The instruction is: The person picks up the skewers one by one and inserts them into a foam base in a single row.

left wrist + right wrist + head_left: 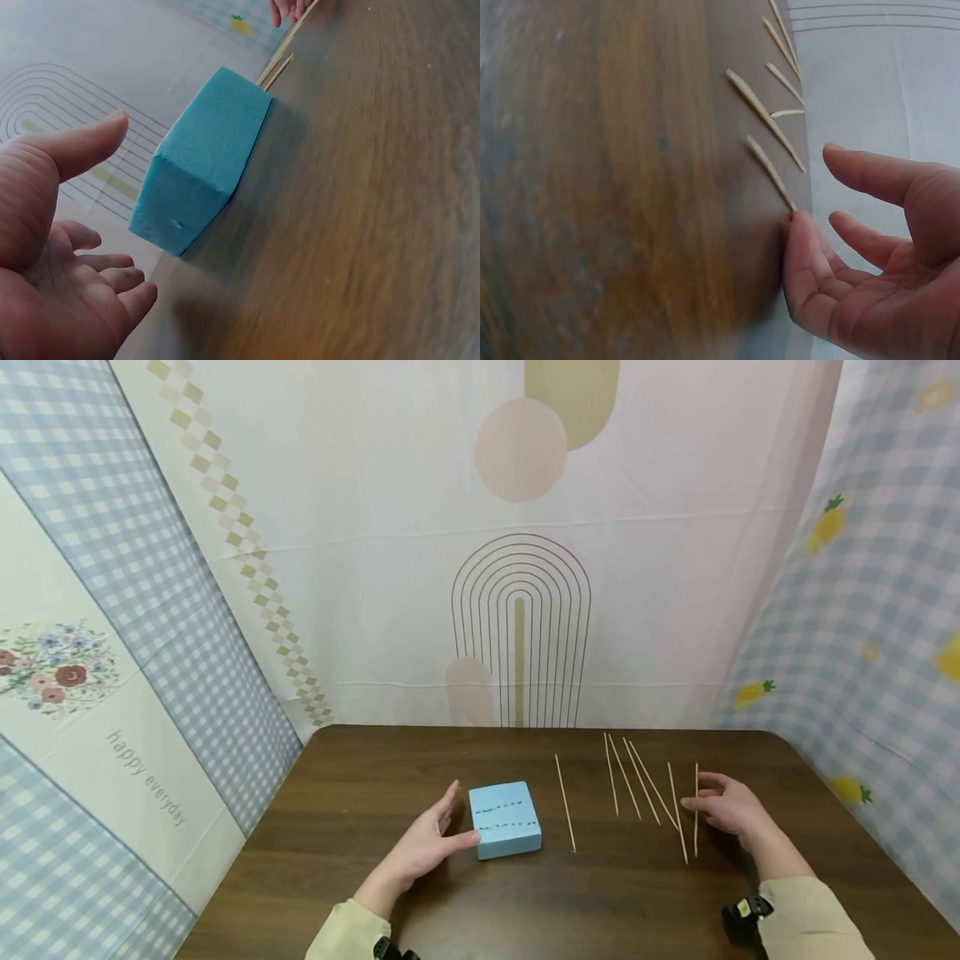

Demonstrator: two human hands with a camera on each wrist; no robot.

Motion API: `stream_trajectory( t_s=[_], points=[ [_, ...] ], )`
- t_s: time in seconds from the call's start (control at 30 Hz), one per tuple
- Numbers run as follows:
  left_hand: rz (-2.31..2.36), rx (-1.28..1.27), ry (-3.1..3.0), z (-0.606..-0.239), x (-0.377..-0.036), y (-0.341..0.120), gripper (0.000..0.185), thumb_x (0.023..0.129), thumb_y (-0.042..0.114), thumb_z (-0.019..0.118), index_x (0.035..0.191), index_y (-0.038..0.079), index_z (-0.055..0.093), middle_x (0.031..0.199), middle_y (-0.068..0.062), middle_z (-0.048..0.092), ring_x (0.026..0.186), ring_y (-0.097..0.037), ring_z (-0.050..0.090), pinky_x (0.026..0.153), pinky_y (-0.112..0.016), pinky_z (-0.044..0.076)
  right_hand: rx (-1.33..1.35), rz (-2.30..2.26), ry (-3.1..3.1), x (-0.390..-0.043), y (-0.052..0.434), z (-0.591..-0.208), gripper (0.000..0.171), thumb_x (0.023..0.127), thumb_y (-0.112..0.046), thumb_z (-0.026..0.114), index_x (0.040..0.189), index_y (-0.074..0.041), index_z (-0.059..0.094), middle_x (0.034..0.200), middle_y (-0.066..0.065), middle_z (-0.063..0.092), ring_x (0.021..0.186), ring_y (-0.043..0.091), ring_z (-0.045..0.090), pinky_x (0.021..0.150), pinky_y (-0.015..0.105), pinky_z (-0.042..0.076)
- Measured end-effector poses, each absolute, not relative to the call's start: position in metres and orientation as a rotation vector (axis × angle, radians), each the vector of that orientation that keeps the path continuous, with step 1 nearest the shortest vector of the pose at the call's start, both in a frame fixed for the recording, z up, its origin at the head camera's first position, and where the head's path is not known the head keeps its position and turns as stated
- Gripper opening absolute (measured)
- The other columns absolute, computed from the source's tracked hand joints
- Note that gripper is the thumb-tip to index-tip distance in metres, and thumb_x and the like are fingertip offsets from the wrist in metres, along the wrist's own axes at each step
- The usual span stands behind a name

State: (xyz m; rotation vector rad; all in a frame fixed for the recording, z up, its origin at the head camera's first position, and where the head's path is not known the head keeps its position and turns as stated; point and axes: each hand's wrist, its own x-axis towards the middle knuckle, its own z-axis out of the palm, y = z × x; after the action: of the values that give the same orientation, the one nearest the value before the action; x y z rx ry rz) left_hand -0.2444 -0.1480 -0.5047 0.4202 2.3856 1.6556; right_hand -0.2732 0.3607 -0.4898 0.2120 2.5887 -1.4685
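Note:
A light blue foam-like block (504, 814) with two dashed dark lines across its top lies on the table. My left hand (423, 847) is beside its left side, thumb near the front left corner and fingers spread; in the left wrist view the thumb stands apart from the block (202, 150). Several thin wooden skewers lie to the right of the block. At the rightmost skewer (696, 835) is my right hand (727, 808), a fingertip touching or close to it. In the right wrist view the thumb is lifted away from that skewer (769, 169).
A single skewer (566, 806) lies nearest the block. Other skewers (648, 781) lie slanted farther right, some crossing or touching. The dark wooden table (360, 777) ends at a white printed cloth (390, 610) behind, with checked cloths at both sides.

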Motion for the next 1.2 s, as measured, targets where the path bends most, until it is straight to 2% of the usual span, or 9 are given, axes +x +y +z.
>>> stream_trajectory(
  t_s=[0.13, 0.3, 0.6, 0.97, 1.2],
  points=[
    [1.656, 0.453, 2.356, -0.508, -0.247, -0.144, 0.108, 0.093, 0.030, 0.086, 0.171, 0.003, 0.016, 0.177, -0.018, 0.015, 0.158, -0.047, 0.023, 0.126, -0.056, 0.023, 0.213, -1.480, 2.580, -0.274, 0.365, -0.494, 0.083, 0.100, -0.014, 0.074, 0.157, 0.020, 0.025, 0.149, 0.048, 0.040, 0.130, 0.051, 0.056, 0.096, 0.046, 0.058],
    [1.649, 0.483, 2.359, -0.511, -0.248, -0.140, 0.108, 0.092, 0.023, 0.087, 0.171, 0.001, 0.015, 0.176, -0.021, 0.016, 0.159, -0.045, 0.021, 0.126, -0.056, 0.022, 0.189, -1.469, 2.589, -0.276, 0.367, -0.496, 0.080, 0.098, -0.013, 0.077, 0.154, 0.021, 0.031, 0.145, 0.046, 0.047, 0.115, 0.032, 0.067, 0.083, 0.029, 0.059],
    [1.624, 0.470, 2.379, -0.512, -0.243, -0.136, 0.099, 0.095, 0.018, 0.083, 0.170, 0.003, 0.020, 0.176, -0.022, 0.017, 0.160, -0.041, 0.021, 0.125, -0.060, 0.023, 0.224, -1.526, 2.591, -0.271, 0.370, -0.496, 0.074, 0.096, -0.008, 0.077, 0.149, 0.024, 0.035, 0.136, 0.044, 0.055, 0.089, 0.002, 0.064, 0.076, 0.023, 0.057],
    [1.636, 0.466, 2.383, -0.513, -0.244, -0.133, 0.097, 0.095, 0.018, 0.083, 0.170, 0.003, 0.022, 0.176, -0.022, 0.018, 0.159, -0.042, 0.025, 0.125, -0.059, 0.024, 0.323, -1.593, 2.572, -0.274, 0.368, -0.497, 0.075, 0.091, -0.003, 0.080, 0.146, 0.025, 0.037, 0.132, 0.044, 0.056, 0.081, 0.000, 0.064, 0.073, 0.023, 0.059],
    [1.639, 0.460, 2.379, -0.514, -0.242, -0.134, 0.097, 0.096, 0.019, 0.083, 0.171, 0.006, 0.023, 0.176, -0.021, 0.018, 0.159, -0.042, 0.025, 0.125, -0.060, 0.025, 0.400, -1.493, 2.655, -0.274, 0.362, -0.494, 0.079, 0.083, -0.003, 0.084, 0.146, 0.021, 0.042, 0.127, 0.039, 0.064, 0.086, 0.011, 0.068, 0.071, 0.023, 0.058]
  ],
)
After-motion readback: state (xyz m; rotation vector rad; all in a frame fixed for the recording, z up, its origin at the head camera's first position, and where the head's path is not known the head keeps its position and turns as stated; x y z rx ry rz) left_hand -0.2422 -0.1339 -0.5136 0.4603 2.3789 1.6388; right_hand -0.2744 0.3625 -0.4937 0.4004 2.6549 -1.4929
